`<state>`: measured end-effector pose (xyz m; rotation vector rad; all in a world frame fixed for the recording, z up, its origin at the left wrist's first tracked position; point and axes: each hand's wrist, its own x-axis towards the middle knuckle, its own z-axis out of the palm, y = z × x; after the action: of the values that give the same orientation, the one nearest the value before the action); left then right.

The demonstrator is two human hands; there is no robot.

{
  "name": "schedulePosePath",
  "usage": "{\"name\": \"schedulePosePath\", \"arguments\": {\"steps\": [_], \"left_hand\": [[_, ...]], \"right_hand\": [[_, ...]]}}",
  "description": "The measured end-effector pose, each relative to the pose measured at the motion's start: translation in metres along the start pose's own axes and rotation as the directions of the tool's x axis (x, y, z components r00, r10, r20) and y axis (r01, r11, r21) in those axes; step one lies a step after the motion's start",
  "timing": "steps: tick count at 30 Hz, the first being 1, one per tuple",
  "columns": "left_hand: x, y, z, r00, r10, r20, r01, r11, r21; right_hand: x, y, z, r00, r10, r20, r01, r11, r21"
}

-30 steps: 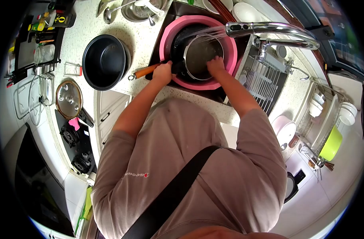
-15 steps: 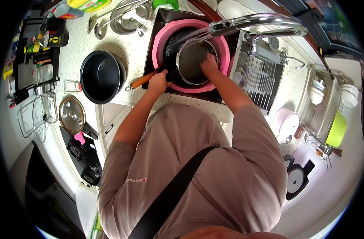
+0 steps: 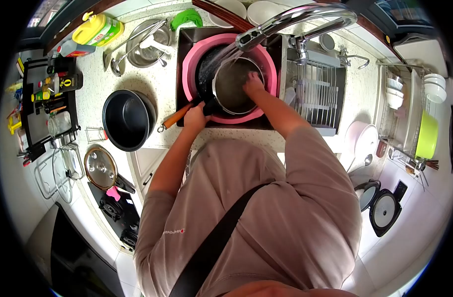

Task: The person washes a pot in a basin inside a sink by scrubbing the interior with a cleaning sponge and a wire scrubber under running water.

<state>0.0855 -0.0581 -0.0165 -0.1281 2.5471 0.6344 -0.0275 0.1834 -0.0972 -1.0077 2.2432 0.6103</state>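
My left hand (image 3: 195, 119) is closed round the black part of a handle with an orange-brown end (image 3: 175, 118). That handle belongs to a round pan (image 3: 231, 96) tilted over a pink basin (image 3: 271, 69) in the dark sink. Inside the pan, near its right wall, is my right hand (image 3: 253, 85), with the fingers bent; what they hold, if anything, is too small to make out. Water sprays from the chrome faucet (image 3: 246, 41) toward the pan and the basin. Dark water or a dark surface shows at the basin's left.
Left of the sink stands a deep black pot (image 3: 126, 120); behind it are a steel bowl (image 3: 149, 55) with ladles and a yellow bottle (image 3: 98, 30). A dish rack (image 3: 317, 94) sits right of the basin. A glass lid (image 3: 100, 168) lies by the stove (image 3: 118, 213).
The camera view has shifted and turned, showing more of the back counter. My left hand stays on the handle. My right hand has moved up along the inside of the pan's right side.
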Motion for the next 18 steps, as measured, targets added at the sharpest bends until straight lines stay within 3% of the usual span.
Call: {"name": "schedulePosePath", "arguments": {"steps": [1, 3, 6, 7, 9, 10, 11, 13, 17, 18], "left_hand": [[0.001, -0.001, 0.001, 1.000, -0.004, 0.016, 0.004, 1.000, 0.014], [0.001, -0.004, 0.002, 1.000, -0.004, -0.006, 0.004, 1.000, 0.019], [0.001, -0.002, 0.001, 0.998, -0.041, -0.040, 0.041, 0.999, 0.004], [0.001, 0.001, -0.002, 0.995, -0.075, -0.059, 0.075, 0.997, -0.007], [0.002, 0.005, -0.008, 0.997, -0.048, -0.056, 0.048, 0.999, 0.002], [0.003, 0.006, -0.009, 0.999, -0.016, -0.051, 0.016, 1.000, 0.013], [0.005, 0.003, -0.007, 0.999, -0.016, -0.050, 0.017, 1.000, 0.013], [0.006, -0.002, -0.004, 0.997, 0.001, -0.083, -0.001, 1.000, 0.007], [0.002, -0.003, -0.001, 0.997, -0.026, -0.071, 0.025, 0.999, -0.021], [0.002, -0.003, 0.000, 0.997, -0.028, -0.073, 0.026, 0.999, -0.034]], "right_hand": [[0.004, 0.004, 0.001, 1.000, 0.006, -0.005, -0.006, 1.000, 0.006], [0.009, 0.004, 0.004, 0.962, -0.014, -0.274, -0.106, 0.902, -0.419], [0.009, -0.007, 0.018, 0.940, 0.030, -0.340, -0.226, 0.801, -0.554], [0.012, -0.015, 0.021, 0.940, 0.029, -0.340, -0.226, 0.800, -0.555], [0.018, -0.040, 0.015, 0.971, 0.235, 0.044, -0.227, 0.963, -0.148], [0.020, -0.041, 0.009, 0.967, 0.163, 0.198, -0.195, 0.968, 0.157], [0.019, -0.042, 0.009, 0.967, 0.162, 0.199, -0.194, 0.968, 0.157], [0.018, -0.045, 0.012, 0.977, 0.025, 0.212, -0.109, 0.913, 0.393], [0.019, -0.032, 0.003, 0.961, 0.078, 0.266, -0.132, 0.973, 0.191], [0.018, -0.026, 0.008, 0.989, 0.128, 0.071, -0.122, 0.989, -0.082]]}}
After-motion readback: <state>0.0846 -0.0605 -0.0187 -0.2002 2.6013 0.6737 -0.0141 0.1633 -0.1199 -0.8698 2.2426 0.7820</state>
